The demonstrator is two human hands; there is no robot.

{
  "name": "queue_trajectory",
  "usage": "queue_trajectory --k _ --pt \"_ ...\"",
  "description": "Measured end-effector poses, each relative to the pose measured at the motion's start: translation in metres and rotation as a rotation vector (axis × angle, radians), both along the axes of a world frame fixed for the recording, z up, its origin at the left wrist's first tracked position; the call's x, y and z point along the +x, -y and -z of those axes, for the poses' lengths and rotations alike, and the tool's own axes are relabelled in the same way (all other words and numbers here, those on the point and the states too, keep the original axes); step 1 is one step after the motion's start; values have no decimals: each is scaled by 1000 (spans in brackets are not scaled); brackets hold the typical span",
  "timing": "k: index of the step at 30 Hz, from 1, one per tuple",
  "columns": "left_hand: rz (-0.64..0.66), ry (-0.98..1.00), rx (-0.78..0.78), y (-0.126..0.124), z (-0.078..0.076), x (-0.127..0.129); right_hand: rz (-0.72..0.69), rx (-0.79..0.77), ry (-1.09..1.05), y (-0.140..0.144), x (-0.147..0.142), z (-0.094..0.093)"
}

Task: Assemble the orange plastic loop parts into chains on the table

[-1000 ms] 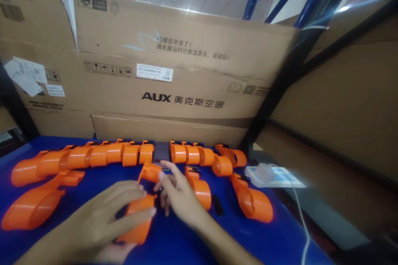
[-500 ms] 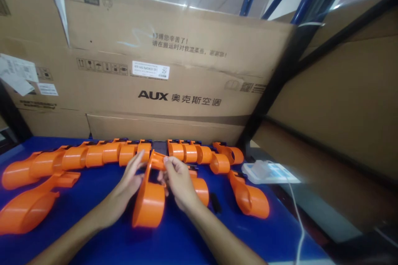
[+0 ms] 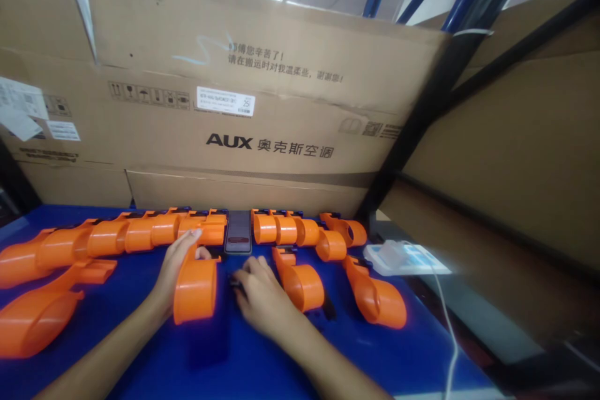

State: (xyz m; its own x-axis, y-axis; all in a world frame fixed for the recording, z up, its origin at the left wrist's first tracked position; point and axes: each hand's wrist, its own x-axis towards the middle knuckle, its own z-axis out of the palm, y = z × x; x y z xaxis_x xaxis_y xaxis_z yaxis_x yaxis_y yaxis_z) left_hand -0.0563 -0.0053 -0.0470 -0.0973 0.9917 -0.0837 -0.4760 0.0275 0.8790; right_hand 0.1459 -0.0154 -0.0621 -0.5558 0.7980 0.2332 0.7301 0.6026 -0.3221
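Observation:
My left hand (image 3: 174, 261) grips an orange plastic scoop-shaped part (image 3: 195, 290) by its narrow far end and holds it flat on the blue table (image 3: 262, 362). My right hand (image 3: 257, 295) lies knuckles-up just right of that part. Its fingers curl around a small black piece (image 3: 234, 282). A dark phone-like device (image 3: 238, 232) lies flat just beyond both hands, in a gap in the back row of orange parts (image 3: 135, 231). Another orange part (image 3: 300, 284) sits right beside my right hand.
More orange parts line the back right (image 3: 290, 230), and single ones lie at the right (image 3: 377, 301) and far left (image 3: 32, 322). A white charger block (image 3: 403, 258) with a cable (image 3: 443, 319) sits at the table's right edge. Cardboard boxes (image 3: 262, 106) wall the back.
The orange part was lifted on end between both hands, then laid flat to the left under my left hand. My right hand let it go and dropped onto the black piece.

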Motion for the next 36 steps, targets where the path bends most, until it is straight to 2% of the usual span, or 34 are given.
queue_trajectory --k 5,9,13,18,21,27,36 --pt "3 -85 3 -4 7 -2 34 73 94 -4 -5 0" --pt "10 -94 18 -3 7 -1 125 117 -7 -5 -1 -6" --pt "-1 -73 16 2 4 1 220 -47 -365 -7 3 -9" --pt "43 -96 5 6 4 4 145 -227 -942 -11 0 -15" --pt "80 -125 9 8 6 6 149 -283 -1132 -12 -4 -20" --pt "125 -121 19 14 7 10 181 -296 -1213 -13 -3 -25" --pt "195 -109 14 15 8 10 153 -313 -1163 -18 1 -21"
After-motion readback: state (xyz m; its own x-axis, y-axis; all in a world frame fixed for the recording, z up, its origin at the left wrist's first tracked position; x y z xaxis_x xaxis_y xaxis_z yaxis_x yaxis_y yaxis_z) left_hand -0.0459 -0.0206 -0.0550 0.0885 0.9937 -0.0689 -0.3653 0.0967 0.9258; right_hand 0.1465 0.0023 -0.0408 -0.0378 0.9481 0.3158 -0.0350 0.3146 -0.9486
